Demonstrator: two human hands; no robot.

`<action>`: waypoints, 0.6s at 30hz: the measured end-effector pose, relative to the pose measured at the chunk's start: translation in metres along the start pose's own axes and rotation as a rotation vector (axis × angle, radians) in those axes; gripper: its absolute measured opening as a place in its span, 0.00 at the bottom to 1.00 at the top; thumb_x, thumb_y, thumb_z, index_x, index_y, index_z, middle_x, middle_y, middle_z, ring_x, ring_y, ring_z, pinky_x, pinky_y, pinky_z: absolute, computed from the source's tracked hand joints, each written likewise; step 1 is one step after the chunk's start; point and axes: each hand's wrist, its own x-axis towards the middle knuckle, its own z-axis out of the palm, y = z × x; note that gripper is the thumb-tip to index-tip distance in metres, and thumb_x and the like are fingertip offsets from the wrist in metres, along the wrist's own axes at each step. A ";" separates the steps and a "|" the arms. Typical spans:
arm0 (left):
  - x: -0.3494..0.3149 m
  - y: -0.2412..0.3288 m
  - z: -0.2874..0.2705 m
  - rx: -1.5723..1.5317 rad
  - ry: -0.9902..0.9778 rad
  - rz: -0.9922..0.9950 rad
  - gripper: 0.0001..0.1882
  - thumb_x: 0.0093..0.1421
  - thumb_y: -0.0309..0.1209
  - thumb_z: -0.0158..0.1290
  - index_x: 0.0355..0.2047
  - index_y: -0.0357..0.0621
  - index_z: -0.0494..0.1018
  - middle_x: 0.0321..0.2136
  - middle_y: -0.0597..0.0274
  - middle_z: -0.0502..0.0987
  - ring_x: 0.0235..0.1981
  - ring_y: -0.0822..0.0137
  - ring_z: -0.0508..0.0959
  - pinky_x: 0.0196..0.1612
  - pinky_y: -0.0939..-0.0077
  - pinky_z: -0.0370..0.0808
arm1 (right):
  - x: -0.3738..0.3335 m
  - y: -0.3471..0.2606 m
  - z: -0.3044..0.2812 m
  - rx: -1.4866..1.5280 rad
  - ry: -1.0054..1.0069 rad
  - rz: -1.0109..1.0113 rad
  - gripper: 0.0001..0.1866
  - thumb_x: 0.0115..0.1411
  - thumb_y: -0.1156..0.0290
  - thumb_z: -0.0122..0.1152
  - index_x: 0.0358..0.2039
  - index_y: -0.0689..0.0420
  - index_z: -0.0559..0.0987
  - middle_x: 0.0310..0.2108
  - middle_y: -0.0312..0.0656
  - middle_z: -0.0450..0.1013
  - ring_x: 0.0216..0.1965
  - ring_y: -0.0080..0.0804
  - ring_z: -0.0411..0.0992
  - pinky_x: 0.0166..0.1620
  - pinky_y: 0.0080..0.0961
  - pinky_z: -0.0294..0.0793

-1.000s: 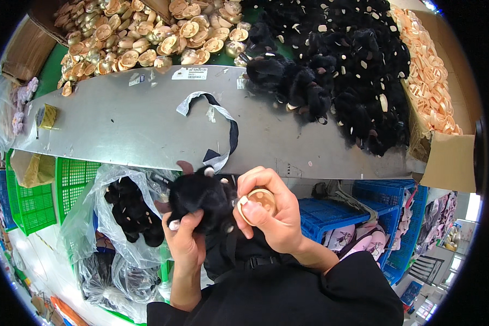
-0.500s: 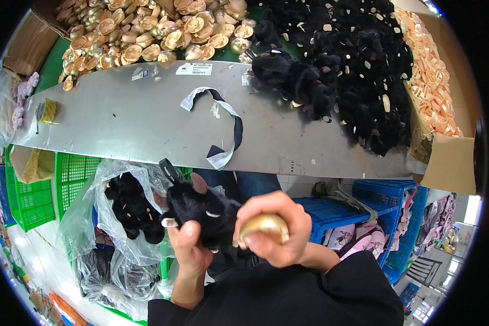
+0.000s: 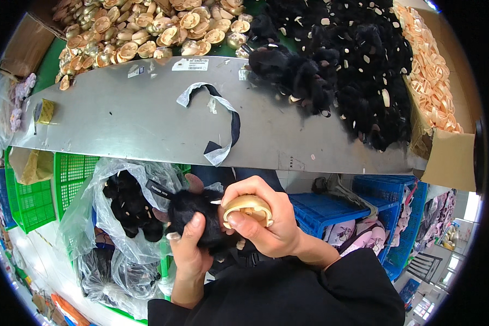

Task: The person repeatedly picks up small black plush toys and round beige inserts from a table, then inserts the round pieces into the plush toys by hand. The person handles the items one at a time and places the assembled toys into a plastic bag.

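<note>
My left hand (image 3: 189,251) is closed around a black plush toy (image 3: 183,209) with pinkish-brown ears, small white paws and a black fabric tag at its top. Against the toy's right side, my right hand (image 3: 277,231) grips a gold plastic half-shell (image 3: 243,204), the thumb pressing into its hollow side. That hollow is turned partly toward me, showing a paler inside. The fingers behind the plush toy and behind the shell are mostly hidden. Both hands are in front of the metal table's near edge.
A metal table (image 3: 141,117) spans ahead, with a curved dark strip (image 3: 235,127) and a yellow tape roll (image 3: 45,111) on it. Behind lie gold half-shells (image 3: 127,50), black plush toys (image 3: 358,70) and peach plastic parts (image 3: 432,76). A plastic-lined bag (image 3: 103,212) and blue crates (image 3: 326,212) flank me.
The gold shell has tilted in my right hand, so its hollow side now shows. My right hand has moved slightly up and left, and the plush toy's tag has swung left.
</note>
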 end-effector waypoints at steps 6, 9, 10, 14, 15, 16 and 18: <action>-0.001 -0.003 -0.003 -0.014 0.088 -0.019 0.18 0.70 0.39 0.53 0.52 0.39 0.73 0.43 0.58 0.82 0.41 0.65 0.84 0.46 0.68 0.82 | 0.001 -0.002 -0.001 -0.110 0.005 -0.050 0.13 0.66 0.73 0.63 0.47 0.63 0.74 0.39 0.44 0.77 0.36 0.31 0.79 0.40 0.21 0.76; -0.002 -0.002 -0.003 0.019 0.077 -0.016 0.18 0.70 0.39 0.54 0.53 0.39 0.73 0.44 0.57 0.81 0.41 0.64 0.84 0.46 0.68 0.82 | 0.002 -0.001 -0.003 -0.183 -0.006 -0.112 0.13 0.65 0.74 0.64 0.47 0.63 0.74 0.40 0.45 0.76 0.36 0.34 0.79 0.39 0.22 0.77; -0.002 -0.001 -0.003 0.033 0.071 -0.015 0.19 0.70 0.40 0.54 0.53 0.39 0.73 0.44 0.57 0.81 0.41 0.64 0.84 0.46 0.68 0.82 | 0.003 0.000 -0.002 -0.196 -0.006 -0.122 0.13 0.65 0.74 0.64 0.47 0.63 0.74 0.40 0.45 0.76 0.36 0.35 0.79 0.39 0.23 0.77; -0.003 0.002 0.002 -0.068 0.003 -0.049 0.24 0.61 0.32 0.65 0.54 0.35 0.72 0.45 0.57 0.80 0.45 0.65 0.81 0.50 0.67 0.80 | 0.005 0.002 -0.003 -0.228 0.006 -0.173 0.11 0.65 0.76 0.61 0.46 0.65 0.74 0.36 0.41 0.77 0.31 0.24 0.77 0.37 0.19 0.76; -0.003 0.003 0.001 -0.035 -0.022 -0.060 0.25 0.59 0.31 0.66 0.54 0.35 0.72 0.45 0.58 0.80 0.45 0.65 0.81 0.50 0.68 0.79 | 0.006 0.003 -0.004 -0.253 0.007 -0.207 0.11 0.65 0.76 0.61 0.46 0.65 0.74 0.36 0.41 0.77 0.31 0.24 0.77 0.37 0.19 0.76; -0.003 0.003 -0.002 -0.003 -0.048 -0.071 0.26 0.58 0.29 0.67 0.54 0.35 0.72 0.46 0.58 0.80 0.45 0.65 0.81 0.50 0.68 0.79 | 0.008 0.005 -0.006 -0.278 0.009 -0.241 0.12 0.65 0.76 0.61 0.46 0.66 0.74 0.36 0.41 0.77 0.31 0.23 0.77 0.37 0.19 0.76; -0.004 0.007 0.000 0.033 -0.009 -0.124 0.28 0.52 0.21 0.68 0.54 0.36 0.72 0.45 0.59 0.80 0.45 0.65 0.81 0.50 0.68 0.79 | 0.008 0.006 -0.007 -0.284 0.007 -0.251 0.12 0.65 0.75 0.61 0.46 0.66 0.74 0.36 0.41 0.77 0.30 0.23 0.76 0.37 0.18 0.75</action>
